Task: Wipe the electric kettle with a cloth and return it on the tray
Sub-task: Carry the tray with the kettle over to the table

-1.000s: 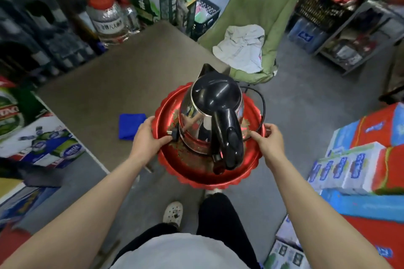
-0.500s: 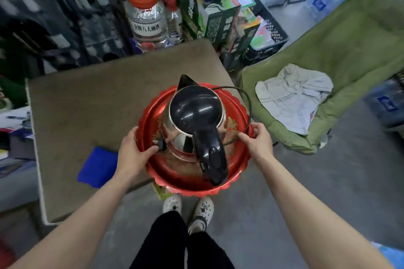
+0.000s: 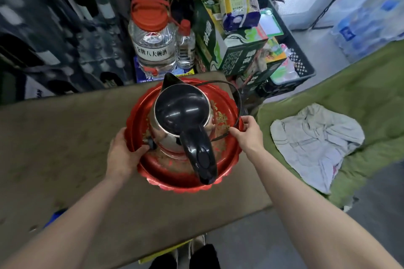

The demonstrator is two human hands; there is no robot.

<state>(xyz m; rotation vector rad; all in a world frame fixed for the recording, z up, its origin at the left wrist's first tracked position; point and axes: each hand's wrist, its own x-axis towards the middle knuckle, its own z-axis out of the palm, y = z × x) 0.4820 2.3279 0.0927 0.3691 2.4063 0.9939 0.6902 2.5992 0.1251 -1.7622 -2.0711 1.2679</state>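
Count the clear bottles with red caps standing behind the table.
2. A large clear jug with a red lid stands just past the table's far edge; a smaller red-capped bottle stands beside it, on its right. The clutter may hide others.

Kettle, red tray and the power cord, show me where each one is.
kettle point(image 3: 182, 108), head view, on its black lid.
red tray point(image 3: 185, 182), head view, on its near scalloped rim.
power cord point(image 3: 237, 94), head view, on the loop past the tray's right edge.
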